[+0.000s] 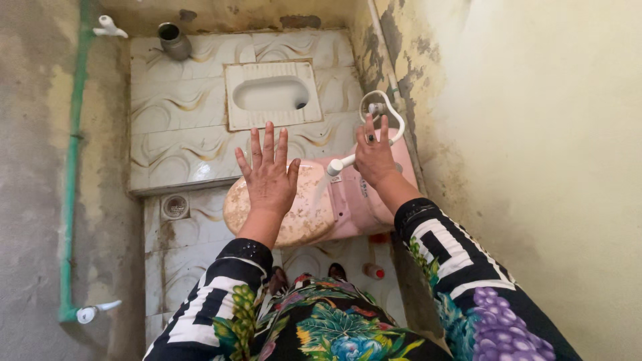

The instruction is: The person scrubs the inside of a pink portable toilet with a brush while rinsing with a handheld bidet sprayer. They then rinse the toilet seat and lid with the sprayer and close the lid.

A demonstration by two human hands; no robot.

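Spray from the white nozzle [336, 166] gripped in my right hand [374, 157] may splash off the stained lid [301, 214] onto my open, spread left hand [269, 174].

Single head-worn view, looking steeply down from above the person's chest; no second view to share ground with. Both forearms reach away from the lens, left hand [267, 175] and right hand [374, 155] near mid-frame at arm's reach. Beyond the fingertips lies tiled floor [180, 127], probably raised a step.
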